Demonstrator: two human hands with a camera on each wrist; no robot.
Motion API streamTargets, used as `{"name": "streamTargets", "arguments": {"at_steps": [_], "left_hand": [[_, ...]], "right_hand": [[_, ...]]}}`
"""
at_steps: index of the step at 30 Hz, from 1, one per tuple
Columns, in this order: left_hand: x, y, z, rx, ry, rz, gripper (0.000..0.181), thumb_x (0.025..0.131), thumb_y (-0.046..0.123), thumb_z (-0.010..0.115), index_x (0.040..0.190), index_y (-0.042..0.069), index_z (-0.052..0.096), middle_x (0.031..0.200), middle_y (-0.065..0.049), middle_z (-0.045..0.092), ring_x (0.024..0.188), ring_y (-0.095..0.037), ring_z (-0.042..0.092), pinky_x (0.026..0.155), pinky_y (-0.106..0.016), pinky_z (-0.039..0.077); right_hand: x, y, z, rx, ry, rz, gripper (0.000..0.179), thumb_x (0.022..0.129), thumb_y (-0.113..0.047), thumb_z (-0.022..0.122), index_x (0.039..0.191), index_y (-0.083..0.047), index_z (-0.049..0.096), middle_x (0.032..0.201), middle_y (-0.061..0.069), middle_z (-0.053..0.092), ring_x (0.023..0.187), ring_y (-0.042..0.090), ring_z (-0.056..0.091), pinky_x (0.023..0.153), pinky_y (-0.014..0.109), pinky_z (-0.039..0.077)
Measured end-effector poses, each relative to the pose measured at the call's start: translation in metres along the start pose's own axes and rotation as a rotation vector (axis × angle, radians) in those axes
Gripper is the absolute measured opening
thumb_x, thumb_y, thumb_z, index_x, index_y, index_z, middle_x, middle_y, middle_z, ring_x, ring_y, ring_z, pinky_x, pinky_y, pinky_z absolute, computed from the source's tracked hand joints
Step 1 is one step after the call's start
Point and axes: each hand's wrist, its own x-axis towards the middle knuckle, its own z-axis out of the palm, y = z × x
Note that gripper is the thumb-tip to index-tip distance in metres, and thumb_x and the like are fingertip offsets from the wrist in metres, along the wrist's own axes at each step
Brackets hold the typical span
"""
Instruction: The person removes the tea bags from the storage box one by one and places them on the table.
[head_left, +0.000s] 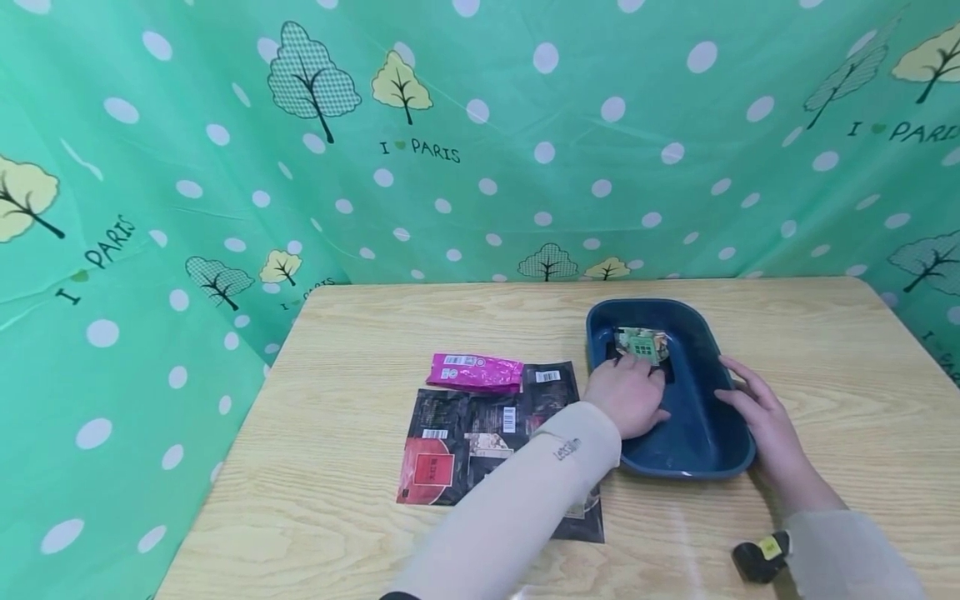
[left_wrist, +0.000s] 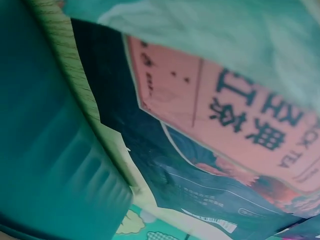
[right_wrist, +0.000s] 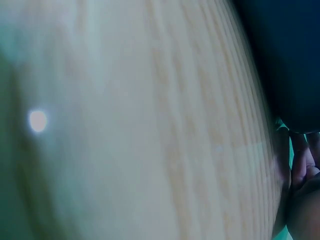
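Note:
My left hand point(head_left: 628, 395) reaches into a dark blue plastic basin point(head_left: 693, 454), its fingers resting on a small green-and-black packet point(head_left: 643, 346) that lies on a black one near the far left end. Part of the packets is hidden under the fingers. At the basin's right side, my right hand point(head_left: 772, 425) holds the rim, one digit over the edge and others outside. Left of the basin, under the left forearm, lie several black tea packets point(head_left: 441, 417); a pink-labelled black tea packet point(left_wrist: 200, 105) fills the left wrist view.
A shiny magenta packet point(head_left: 476, 372) lies at the far edge of the black packets. Near the right sleeve sits a small black object with a yellow label point(head_left: 761, 558). Behind the wooden table point(head_left: 337, 350) hangs a green patterned curtain point(head_left: 525, 100).

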Motion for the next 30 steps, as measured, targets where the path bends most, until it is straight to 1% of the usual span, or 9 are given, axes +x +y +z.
{"name": "streamTargets", "arguments": {"at_steps": [4, 7, 11, 15, 17, 19, 23, 26, 30], "left_hand": [[0.005, 0.001, 0.002, 0.012, -0.066, -0.037, 0.064, 0.097, 0.065, 0.041, 0.150, 0.029, 0.043, 0.157, 0.003, 0.039, 0.143, -0.013, 0.038, 0.103, -0.027, 0.045], [0.009, 0.003, 0.003, 0.034, -0.118, -0.060, 0.068, 0.096, 0.068, 0.038, 0.153, 0.031, 0.036, 0.161, 0.004, 0.032, 0.148, -0.014, 0.031, 0.105, -0.027, 0.044], [0.012, 0.004, 0.004, 0.052, -0.176, -0.080, 0.070, 0.096, 0.070, 0.034, 0.155, 0.033, 0.029, 0.162, 0.005, 0.030, 0.150, -0.013, 0.027, 0.107, -0.027, 0.042], [0.013, 0.005, 0.003, 0.064, -0.199, -0.085, 0.070, 0.096, 0.070, 0.033, 0.155, 0.033, 0.029, 0.160, 0.006, 0.034, 0.149, -0.013, 0.028, 0.108, -0.028, 0.041], [0.012, 0.006, 0.003, 0.069, -0.190, -0.086, 0.069, 0.096, 0.069, 0.034, 0.154, 0.033, 0.031, 0.158, 0.006, 0.038, 0.148, -0.013, 0.031, 0.106, -0.028, 0.042], [0.011, 0.006, 0.004, 0.073, -0.160, -0.082, 0.066, 0.096, 0.068, 0.036, 0.152, 0.032, 0.038, 0.152, 0.005, 0.045, 0.143, -0.013, 0.038, 0.099, -0.027, 0.046], [0.009, 0.006, 0.007, 0.080, -0.077, -0.059, 0.052, 0.098, 0.063, 0.040, 0.137, 0.031, 0.055, 0.129, 0.010, 0.060, 0.119, -0.007, 0.054, 0.080, -0.024, 0.050], [0.009, 0.006, 0.008, 0.082, -0.040, -0.041, 0.039, 0.101, 0.055, 0.043, 0.126, 0.032, 0.063, 0.114, 0.012, 0.061, 0.102, -0.005, 0.058, 0.072, -0.024, 0.051], [0.008, 0.006, 0.010, 0.069, -0.016, -0.031, 0.027, 0.102, 0.045, 0.048, 0.115, 0.033, 0.068, 0.106, 0.011, 0.061, 0.091, -0.005, 0.061, 0.068, -0.024, 0.052]], "right_hand": [[0.001, 0.001, 0.000, 0.006, -0.001, -0.002, 0.057, 0.104, -0.042, 0.042, 0.156, -0.042, 0.020, 0.165, 0.024, 0.001, 0.147, 0.052, 0.008, 0.113, 0.073, 0.012], [0.001, 0.002, 0.000, 0.013, -0.001, 0.001, 0.058, 0.104, -0.040, 0.043, 0.157, -0.041, 0.019, 0.165, 0.023, 0.000, 0.148, 0.052, 0.007, 0.114, 0.072, 0.010], [0.000, 0.002, 0.000, 0.003, 0.000, 0.004, 0.057, 0.104, -0.041, 0.042, 0.157, -0.041, 0.019, 0.165, 0.023, 0.001, 0.147, 0.051, 0.008, 0.114, 0.071, 0.011], [0.000, 0.001, -0.001, 0.008, -0.002, 0.008, 0.056, 0.105, -0.042, 0.042, 0.156, -0.043, 0.019, 0.165, 0.022, 0.002, 0.147, 0.050, 0.009, 0.115, 0.070, 0.011], [0.000, 0.001, 0.000, 0.021, -0.005, 0.008, 0.056, 0.104, -0.042, 0.042, 0.155, -0.044, 0.020, 0.165, 0.021, 0.001, 0.148, 0.049, 0.009, 0.116, 0.070, 0.011], [0.001, 0.001, 0.000, 0.025, -0.003, 0.010, 0.056, 0.104, -0.043, 0.043, 0.155, -0.044, 0.020, 0.165, 0.021, 0.002, 0.147, 0.048, 0.009, 0.116, 0.069, 0.011], [0.002, 0.002, 0.000, 0.015, 0.003, 0.003, 0.056, 0.105, -0.042, 0.042, 0.156, -0.043, 0.020, 0.165, 0.023, 0.005, 0.146, 0.047, 0.013, 0.116, 0.068, 0.013], [0.002, 0.001, 0.000, 0.005, 0.009, 0.002, 0.056, 0.105, -0.041, 0.042, 0.156, -0.043, 0.019, 0.164, 0.025, 0.007, 0.145, 0.047, 0.016, 0.115, 0.068, 0.017], [0.002, 0.001, 0.001, 0.000, 0.007, 0.008, 0.056, 0.105, -0.041, 0.041, 0.156, -0.042, 0.018, 0.164, 0.025, 0.006, 0.145, 0.049, 0.016, 0.113, 0.070, 0.018]]}}
